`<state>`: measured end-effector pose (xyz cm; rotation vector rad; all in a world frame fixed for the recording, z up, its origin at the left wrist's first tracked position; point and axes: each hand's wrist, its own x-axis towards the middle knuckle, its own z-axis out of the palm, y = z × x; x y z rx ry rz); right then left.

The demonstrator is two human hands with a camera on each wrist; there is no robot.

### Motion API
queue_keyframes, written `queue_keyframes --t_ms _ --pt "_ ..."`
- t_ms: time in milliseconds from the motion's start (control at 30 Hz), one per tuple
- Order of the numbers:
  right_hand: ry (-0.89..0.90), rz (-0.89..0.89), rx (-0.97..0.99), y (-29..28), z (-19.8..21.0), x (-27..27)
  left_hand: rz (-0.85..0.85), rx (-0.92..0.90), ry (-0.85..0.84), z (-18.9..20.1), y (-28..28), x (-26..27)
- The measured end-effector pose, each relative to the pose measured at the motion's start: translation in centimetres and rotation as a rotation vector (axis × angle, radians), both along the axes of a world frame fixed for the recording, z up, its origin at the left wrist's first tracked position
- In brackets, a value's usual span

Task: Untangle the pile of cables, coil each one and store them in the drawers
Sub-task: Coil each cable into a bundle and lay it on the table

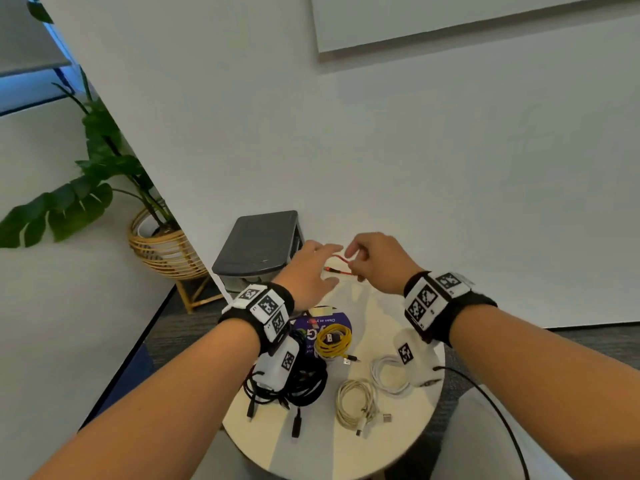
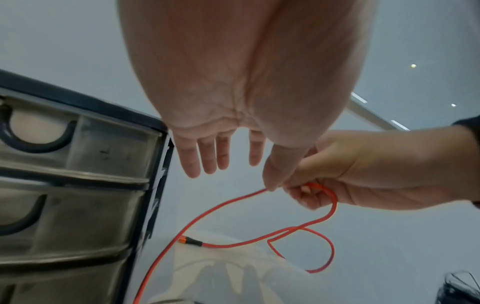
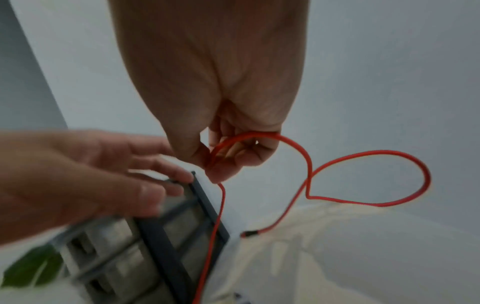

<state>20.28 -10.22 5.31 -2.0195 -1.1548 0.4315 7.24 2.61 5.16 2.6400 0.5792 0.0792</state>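
Both bare forearms are wearing black wristbands (image 1: 483,306) carrying white blocks (image 1: 431,299) printed with black-and-white square tracking markers (image 1: 268,304).

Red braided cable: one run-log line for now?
red braided cable: uncoiled | right hand: pinching it | left hand: open, fingers spread | grey drawer unit: shut

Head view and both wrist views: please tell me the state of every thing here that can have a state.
Red braided cable: uncoiled, loose loops, held up.
Right hand: pinches the red cable.
Left hand: fingers straight, holds nothing.
Dark grey plastic drawer unit: visible drawers closed.
Yellow cable: coiled, on the round table.
Two white cables: loosely coiled.
Black cables: piled together.
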Motion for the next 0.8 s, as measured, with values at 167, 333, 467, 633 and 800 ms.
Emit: queue_keyframes --t_ms 167,333,467,633,800 --pt "-0.039 0.075 0.177 0.0 4.0 -0.2 0.047 0.022 -0.123 2.2 0.4 0.0" --pt "-0.159 0.099 0.334 0.1 8.6 -0.3 0.114 -0.029 -0.322 5.2 0.8 -0.9" --pt "-0.299 0.106 0.340 -0.1 11.6 0.0 0.161 -0.163 -0.441 7.9 1.0 -2.6" --pt "-0.351 0.070 0.304 -0.2 12.5 0.1 0.278 -0.256 -0.644 10.8 1.0 -5.0" --pt "-0.384 -0.020 0.464 0.9 14.9 -0.6 0.210 -0.689 -0.716 12.3 0.1 -8.2"
